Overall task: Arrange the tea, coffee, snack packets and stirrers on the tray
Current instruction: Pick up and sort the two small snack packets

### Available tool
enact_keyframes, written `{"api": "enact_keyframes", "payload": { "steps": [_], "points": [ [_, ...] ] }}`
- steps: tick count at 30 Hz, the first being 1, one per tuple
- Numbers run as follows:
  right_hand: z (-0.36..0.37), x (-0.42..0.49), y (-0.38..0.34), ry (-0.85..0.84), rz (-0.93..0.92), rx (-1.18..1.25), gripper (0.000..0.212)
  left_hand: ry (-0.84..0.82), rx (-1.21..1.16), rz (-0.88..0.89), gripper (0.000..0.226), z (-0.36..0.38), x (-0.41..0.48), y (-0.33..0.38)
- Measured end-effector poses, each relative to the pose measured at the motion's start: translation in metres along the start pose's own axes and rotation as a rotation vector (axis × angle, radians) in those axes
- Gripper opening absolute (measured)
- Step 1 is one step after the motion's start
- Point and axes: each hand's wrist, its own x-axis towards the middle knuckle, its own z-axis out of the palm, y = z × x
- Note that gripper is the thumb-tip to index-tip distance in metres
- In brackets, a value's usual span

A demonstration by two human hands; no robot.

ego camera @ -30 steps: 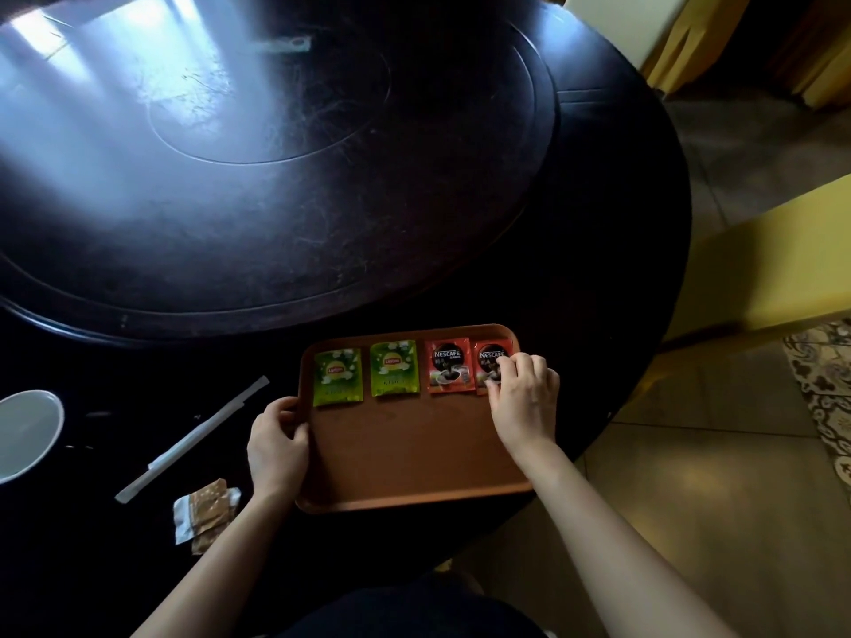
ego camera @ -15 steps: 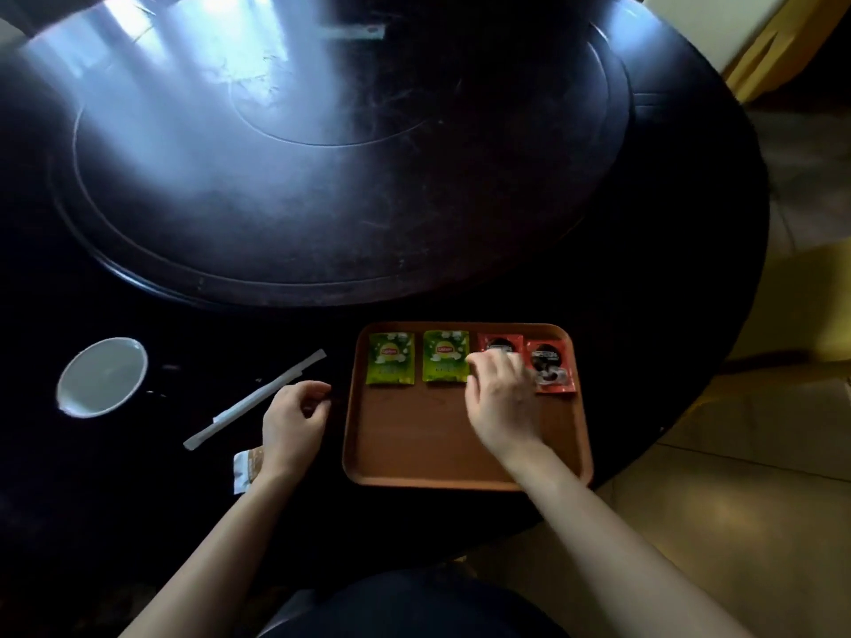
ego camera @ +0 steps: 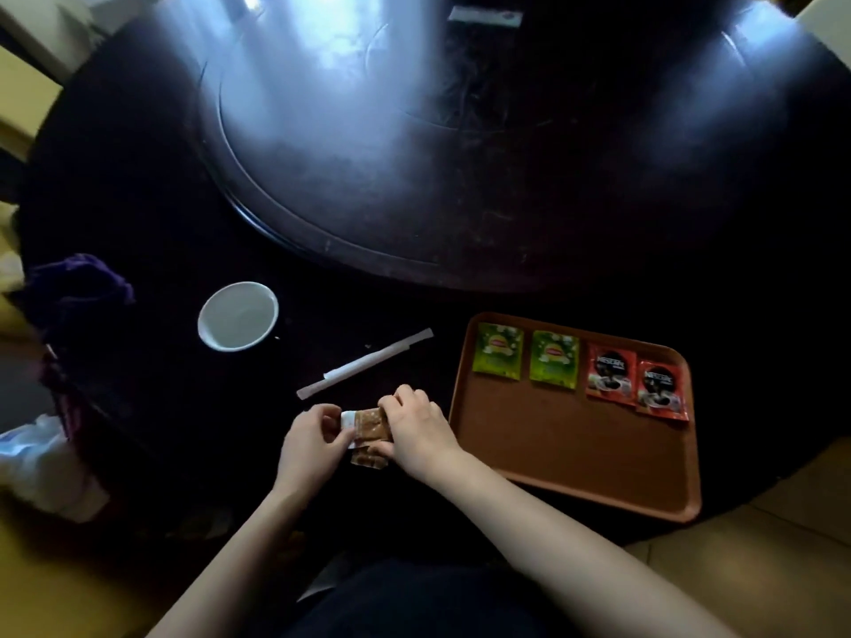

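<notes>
Teabags (ego camera: 500, 355) and Nescafe sachets (ego camera: 611, 370) line the tray's (ego camera: 571, 453) far edge. Snack packets (ego camera: 367, 430), pinched by left hand (ego camera: 309, 446) and right hand (ego camera: 420, 430) fingers, and wrapped stirrers (ego camera: 366, 362) remain on the table.

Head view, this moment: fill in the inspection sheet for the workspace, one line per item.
Surface: dark round table with a raised centre disc, glare on top.
Job's things: tray holds two green tea packets and two red coffee packets in its far row; snack packets and wrapped stirrer lie off the tray.
Clutter: white cup, purple cloth, a white slip at the far edge.
Grippers: left hand and right hand both on the snack packets.
Cables: nothing seen.
Surroundings: tiled floor, yellow furniture.
</notes>
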Motion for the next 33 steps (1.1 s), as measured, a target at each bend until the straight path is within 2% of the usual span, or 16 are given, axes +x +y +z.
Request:
{"api": "enact_keyframes", "payload": {
  "steps": [4,11,15,17,21,24,26,29,33],
  "points": [
    [0.009,0.005,-0.014,0.024,0.12,0.041,0.046,-0.065,0.021,0.03,0.042,0.004,0.003,-0.002],
    [0.013,0.007,-0.025,0.028,0.288,0.189,0.035,-0.119,0.004,0.084,0.033,0.002,0.007,-0.005],
    [0.007,0.005,-0.02,-0.022,0.378,0.546,0.03,-0.154,-0.115,0.045,0.031,0.0,0.01,-0.005],
    [0.006,0.002,-0.018,-0.007,0.409,0.643,0.023,-0.164,-0.164,0.019,0.03,-0.001,0.011,-0.004],
    [0.003,-0.005,-0.016,0.096,0.501,0.884,0.02,-0.232,-0.257,-0.043,0.025,-0.002,0.012,0.001],
    [-0.004,-0.011,-0.016,0.222,0.517,1.089,0.015,-0.475,-0.691,-0.245,0.022,-0.002,0.009,0.013],
    [-0.008,-0.015,-0.015,0.307,0.528,1.1,0.018,-0.595,-0.895,-0.285,0.016,-0.001,0.006,0.024],
    [-0.011,-0.023,-0.01,0.359,0.511,1.069,0.021,-0.587,-0.937,-0.247,0.012,0.004,0.003,0.041],
    [-0.023,-0.038,0.005,0.431,0.5,1.141,0.018,-0.591,-0.811,-0.14,0.013,0.007,0.004,0.059]
  ]
}}
